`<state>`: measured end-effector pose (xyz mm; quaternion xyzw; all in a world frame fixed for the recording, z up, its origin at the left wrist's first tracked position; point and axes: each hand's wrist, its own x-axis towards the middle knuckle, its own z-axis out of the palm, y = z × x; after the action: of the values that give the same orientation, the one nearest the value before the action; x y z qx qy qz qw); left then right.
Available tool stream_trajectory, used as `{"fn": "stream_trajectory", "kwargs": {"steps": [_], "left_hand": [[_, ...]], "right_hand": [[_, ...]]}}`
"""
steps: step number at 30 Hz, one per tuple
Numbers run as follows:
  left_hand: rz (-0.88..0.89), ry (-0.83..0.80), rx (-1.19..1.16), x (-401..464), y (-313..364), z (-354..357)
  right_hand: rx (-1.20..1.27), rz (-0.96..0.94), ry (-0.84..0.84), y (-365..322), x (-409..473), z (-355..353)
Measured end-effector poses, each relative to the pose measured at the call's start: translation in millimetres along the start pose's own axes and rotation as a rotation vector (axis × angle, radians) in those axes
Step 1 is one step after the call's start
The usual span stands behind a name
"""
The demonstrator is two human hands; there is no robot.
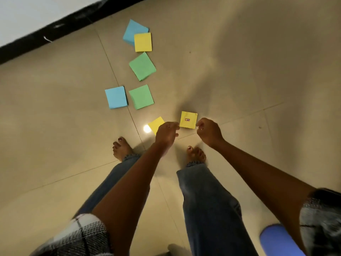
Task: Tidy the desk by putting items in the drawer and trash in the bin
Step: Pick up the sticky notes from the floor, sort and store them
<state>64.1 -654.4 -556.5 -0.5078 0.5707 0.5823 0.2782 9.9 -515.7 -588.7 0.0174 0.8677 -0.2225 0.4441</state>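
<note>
We hold a yellow note (188, 120) above the floor (239, 71), left hand (167, 133) pinching its left edge, right hand (209, 131) its right edge, fingers curled. Another yellow note (155, 123) sits partly under our left hand. Blue pads (116, 97), green pads (141, 97) and a yellow pad (143, 42) lie further out toward the wall.

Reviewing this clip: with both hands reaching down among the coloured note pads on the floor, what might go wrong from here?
1. The marked yellow pad sits between the left hand and right hand; whether either grips it is unclear, so it may slip.
2. The other yellow pad lies partly under the left hand and could be knocked away.
3. Bare feet stand close to the pads; a step might land on one.
</note>
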Motion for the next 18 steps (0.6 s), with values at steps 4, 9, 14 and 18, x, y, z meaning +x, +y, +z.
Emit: {"fn": "stream_trajectory", "kwargs": {"steps": [4,9,14,18], "left_hand": [[-0.022,0.027,-0.019,80.6,-29.6,-1.9],[-0.021,0.033,-0.092,164.6,-44.0,-4.1],[0.107,0.000,-0.186,222.5,-22.7,-5.2],[0.243,-0.033,-0.227,252.3,-4.6,-1.0]], "right_hand": [[-0.132,-0.080,0.011,24.1,68.2,41.9],[-0.520,-0.220,-0.021,39.8,131.1,70.4],[-0.663,-0.304,-0.055,30.2,169.2,79.2],[-0.682,-0.297,-0.144,21.0,184.5,80.3]]}}
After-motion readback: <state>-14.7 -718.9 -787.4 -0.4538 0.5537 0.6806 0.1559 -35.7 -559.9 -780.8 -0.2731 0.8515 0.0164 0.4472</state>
